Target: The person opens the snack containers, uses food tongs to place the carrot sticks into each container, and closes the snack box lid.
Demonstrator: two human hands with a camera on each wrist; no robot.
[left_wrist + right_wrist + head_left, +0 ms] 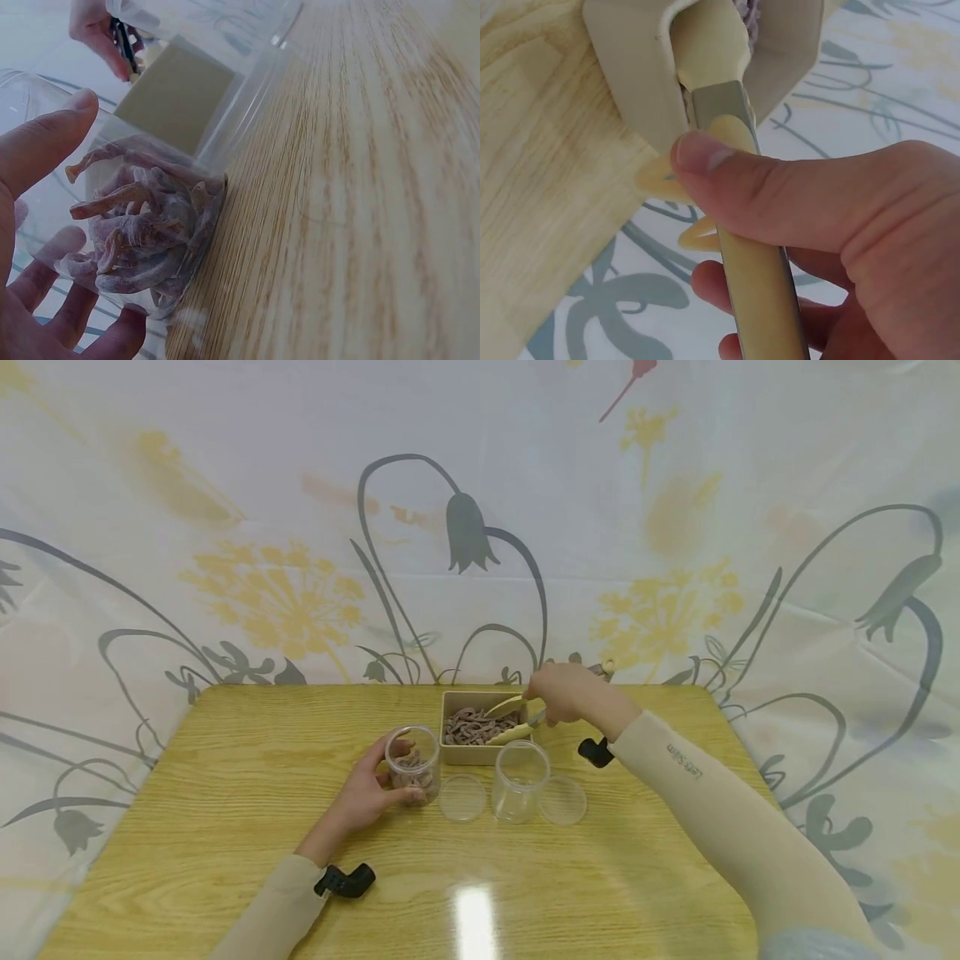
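My left hand (367, 789) grips a clear jar (414, 760) standing on the table, thumb on one side and fingers round the other. Inside it lie several brownish-purple, floury-looking strips (146, 217). In my right hand (566, 692) is a pair of yellow tongs (761, 300) with metal parts, the thumb laid along one arm. The tongs' spread tips reach down into a beige rectangular box (480, 754) at the back of the table, which holds a heap of the same strips (476, 727). In the right wrist view, one tong tip is inside the box rim.
A second clear jar (517, 785) stands in front of the box, right of the held one. Two round clear lids (462, 798) lie flat on the wooden table (337, 718), one on either side of that jar. Behind the table hangs a flower-printed cloth (300, 485).
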